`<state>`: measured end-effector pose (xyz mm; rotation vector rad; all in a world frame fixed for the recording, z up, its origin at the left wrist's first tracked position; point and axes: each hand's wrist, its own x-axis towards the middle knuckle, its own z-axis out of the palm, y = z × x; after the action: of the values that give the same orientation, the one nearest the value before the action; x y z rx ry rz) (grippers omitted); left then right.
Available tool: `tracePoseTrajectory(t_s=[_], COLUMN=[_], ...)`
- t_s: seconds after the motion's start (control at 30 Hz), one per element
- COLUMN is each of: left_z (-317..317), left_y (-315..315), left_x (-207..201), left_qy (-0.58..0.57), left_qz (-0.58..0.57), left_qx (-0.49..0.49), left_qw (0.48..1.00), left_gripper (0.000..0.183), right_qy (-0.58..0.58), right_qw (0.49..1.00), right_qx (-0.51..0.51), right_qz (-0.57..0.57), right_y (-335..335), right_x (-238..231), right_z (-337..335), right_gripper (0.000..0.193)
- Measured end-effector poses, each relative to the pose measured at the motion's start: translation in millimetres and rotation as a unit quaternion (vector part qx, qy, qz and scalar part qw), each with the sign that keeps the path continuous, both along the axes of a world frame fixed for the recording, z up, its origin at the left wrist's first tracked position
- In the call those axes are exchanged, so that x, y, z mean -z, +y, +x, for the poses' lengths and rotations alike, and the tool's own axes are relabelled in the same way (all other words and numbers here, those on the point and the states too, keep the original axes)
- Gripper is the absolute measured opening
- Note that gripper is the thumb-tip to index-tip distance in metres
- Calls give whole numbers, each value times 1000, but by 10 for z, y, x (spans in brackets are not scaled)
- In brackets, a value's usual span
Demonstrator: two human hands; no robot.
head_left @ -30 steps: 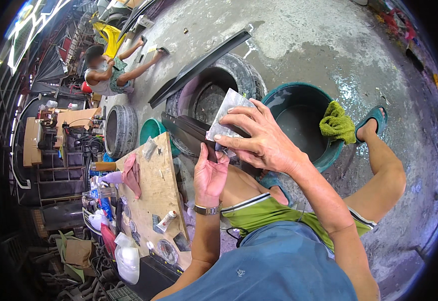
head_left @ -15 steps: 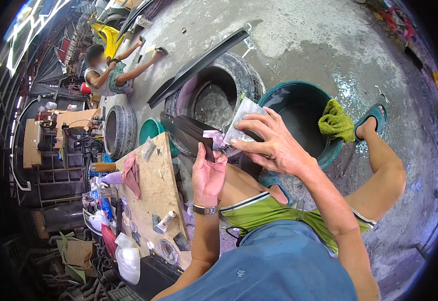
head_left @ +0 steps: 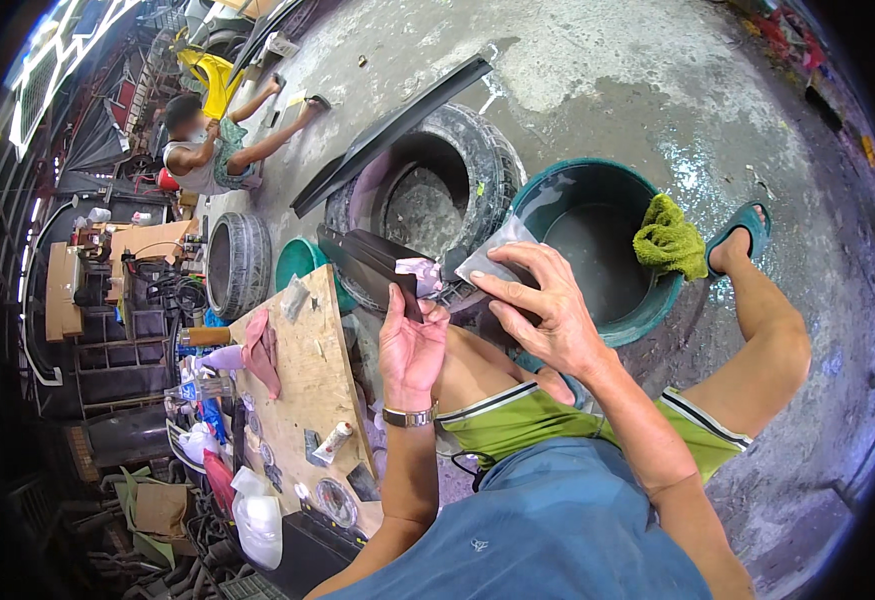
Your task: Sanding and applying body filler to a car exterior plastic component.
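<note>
Two hands work: left hand (head_left: 409, 345) fingers grip a black strip (head_left: 372, 262), right hand (head_left: 547, 315) fingers pinch a grey sheet (head_left: 489, 258). Looks like rubbing the strip w/ it; next needs steady hold.

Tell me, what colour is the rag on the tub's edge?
The rag is yellow-green, clearest in the head view.

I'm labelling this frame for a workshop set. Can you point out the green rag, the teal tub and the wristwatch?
green rag (head_left: 669, 236), head view, on the middle of the cloth draped over the tub's rim.
teal tub (head_left: 647, 318), head view, on its near right rim.
wristwatch (head_left: 409, 416), head view, on the band around the left wrist.
</note>
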<state>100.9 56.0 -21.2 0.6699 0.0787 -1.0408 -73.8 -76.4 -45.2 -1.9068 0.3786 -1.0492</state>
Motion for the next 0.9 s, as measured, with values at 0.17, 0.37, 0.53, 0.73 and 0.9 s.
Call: tracePoseTrajectory(t_s=[0.17, 0.37, 0.53, 0.73, 0.9], left_z=[-15, -5, 9, -15, 13], left_y=[-13, -2, -10, -11, -8], left_x=[-17, 14, -11, -10, 30], left_qy=[-13, -12, -1, -3, 14], left_qz=[-4, -2, -6, -11, -7], left_qx=[13, 5, 5, 2, 10], left_qw=[1000, 1000, 1000, 1000, 1000], left_gripper=[25, 27, 27, 26, 26], right_qy=[12, -14, 6, -7, -16], right_qw=[999, 1000, 999, 992, 995], right_qx=[32, 20, -44, -54, -34], right_qz=[6, -7, -9, 117, 93], right_y=[59, -30, 5, 77, 81], right_x=[-29, -116, -23, 4, -36], right_z=[11, 139, 57, -32, 84], right_gripper=[41, 39, 38, 39, 41])
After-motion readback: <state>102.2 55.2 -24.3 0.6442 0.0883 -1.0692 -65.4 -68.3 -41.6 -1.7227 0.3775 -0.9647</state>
